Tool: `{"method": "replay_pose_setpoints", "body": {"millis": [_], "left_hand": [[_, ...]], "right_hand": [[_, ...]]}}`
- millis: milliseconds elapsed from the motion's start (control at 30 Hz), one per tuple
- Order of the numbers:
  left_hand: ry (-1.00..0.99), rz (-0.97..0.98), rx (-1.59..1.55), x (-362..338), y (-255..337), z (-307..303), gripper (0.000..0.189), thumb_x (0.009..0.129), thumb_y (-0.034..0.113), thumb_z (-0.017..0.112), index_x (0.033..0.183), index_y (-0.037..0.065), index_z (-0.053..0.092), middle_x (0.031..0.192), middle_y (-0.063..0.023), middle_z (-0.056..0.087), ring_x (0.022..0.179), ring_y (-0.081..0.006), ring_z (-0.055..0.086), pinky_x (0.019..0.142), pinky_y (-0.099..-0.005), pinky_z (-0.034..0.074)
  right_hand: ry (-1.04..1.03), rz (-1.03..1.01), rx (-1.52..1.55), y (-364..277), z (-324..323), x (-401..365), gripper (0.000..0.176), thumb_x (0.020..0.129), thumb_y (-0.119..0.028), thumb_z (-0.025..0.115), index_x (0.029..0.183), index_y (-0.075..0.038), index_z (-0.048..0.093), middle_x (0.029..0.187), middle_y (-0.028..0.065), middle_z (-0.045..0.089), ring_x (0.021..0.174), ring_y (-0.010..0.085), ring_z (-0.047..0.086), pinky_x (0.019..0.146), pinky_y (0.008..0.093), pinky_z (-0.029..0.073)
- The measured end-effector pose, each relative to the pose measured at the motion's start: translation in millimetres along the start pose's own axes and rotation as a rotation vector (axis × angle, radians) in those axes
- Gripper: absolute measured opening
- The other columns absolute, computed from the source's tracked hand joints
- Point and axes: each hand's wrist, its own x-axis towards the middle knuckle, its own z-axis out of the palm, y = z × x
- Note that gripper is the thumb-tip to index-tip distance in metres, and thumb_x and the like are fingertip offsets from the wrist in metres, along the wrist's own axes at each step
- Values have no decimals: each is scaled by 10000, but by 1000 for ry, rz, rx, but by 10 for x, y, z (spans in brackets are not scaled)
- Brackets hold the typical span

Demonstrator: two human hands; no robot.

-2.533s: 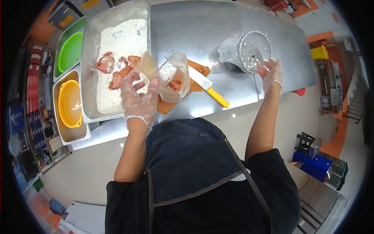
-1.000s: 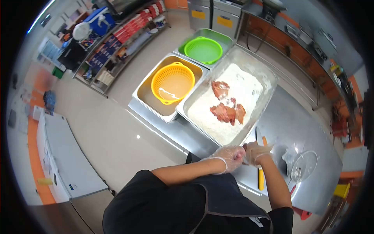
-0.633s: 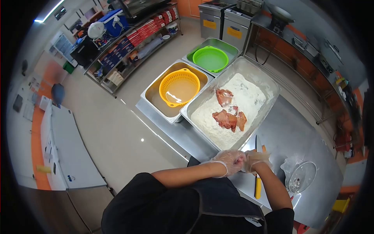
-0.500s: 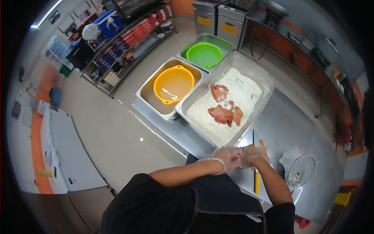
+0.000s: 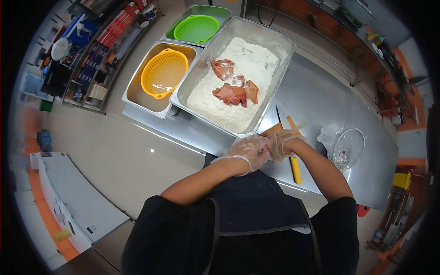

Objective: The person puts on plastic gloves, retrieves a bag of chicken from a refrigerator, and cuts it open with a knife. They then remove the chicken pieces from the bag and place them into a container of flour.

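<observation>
My left hand (image 5: 250,152), in a clear plastic glove, is closed at the table's near edge, just below the tray. My right hand (image 5: 279,144), gloved too, meets it with curled fingers. Whatever lies between the fingers is hidden; a pinkish patch shows there. A yellow-handled knife (image 5: 295,170) lies partly under my right hand. Beyond that hand are a dark blade (image 5: 280,112) and an orange handle (image 5: 292,123). Raw meat pieces (image 5: 230,94) lie on white flour (image 5: 250,54) inside a large metal tray (image 5: 274,94).
Left of the tray, a yellow basket (image 5: 145,75) sits in a metal pan (image 5: 131,91) of cloudy liquid. Behind is a green basket (image 5: 196,30) in another pan. A clear bowl (image 5: 355,149) with a plastic bag (image 5: 326,135) stands on the steel table (image 5: 316,96) at right.
The view has tilted, so the tray and table sit higher and further left. My hands stay together near the table edge, with the orange piece beside my right hand now more visible.
</observation>
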Motion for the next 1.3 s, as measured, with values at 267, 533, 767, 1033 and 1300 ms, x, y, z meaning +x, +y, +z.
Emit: {"method": "replay_pose_setpoints", "body": {"millis": [267, 533, 767, 1033, 1300], "left_hand": [[6, -12, -7, -2, -35, -79, 226, 851, 213, 636, 1064, 138, 612, 1020, -85, 632, 954, -268, 630, 850, -371, 499], [13, 81, 63, 138, 9, -119, 515, 802, 214, 707, 1261, 107, 500, 1232, -135, 547, 1144, -292, 548, 985, -373, 438], [163, 311, 21, 301, -85, 28, 796, 737, 292, 775, 1394, 100, 369, 1344, -174, 470, 1270, -337, 447, 1082, -367, 367], [-273, -193, 202, 479, 302, -233, 844, 700, 439, 750, 1382, 97, 390, 1291, -170, 526, 1130, -345, 559, 945, -406, 466], [115, 308, 115, 255, -22, -209, 1083, 588, 351, 871, 1440, 47, 277, 1384, -167, 420, 1249, -332, 461, 1007, -406, 419]], "right_hand": [[295, -71, 174, 69, 6, -251, 259, 801, -178, 611, 1041, -83, 626, 877, 154, 680, 828, 337, 652, 752, 410, 511], [404, 21, 57, -38, -220, -607, 137, 806, -156, 557, 853, -63, 647, 820, 179, 679, 744, 331, 653, 714, 402, 505], [434, 87, 403, -197, -240, -850, 198, 819, -216, 542, 815, -39, 631, 749, 157, 646, 677, 321, 612, 668, 371, 504], [735, 137, 603, -267, -445, -1183, 124, 854, -147, 557, 868, -32, 603, 773, 100, 631, 728, 208, 634, 696, 300, 502], [877, -304, 1934, 125, -178, -1022, 175, 866, 44, 534, 1014, -49, 541, 1134, 114, 595, 1016, 186, 614, 830, 290, 529]]}}
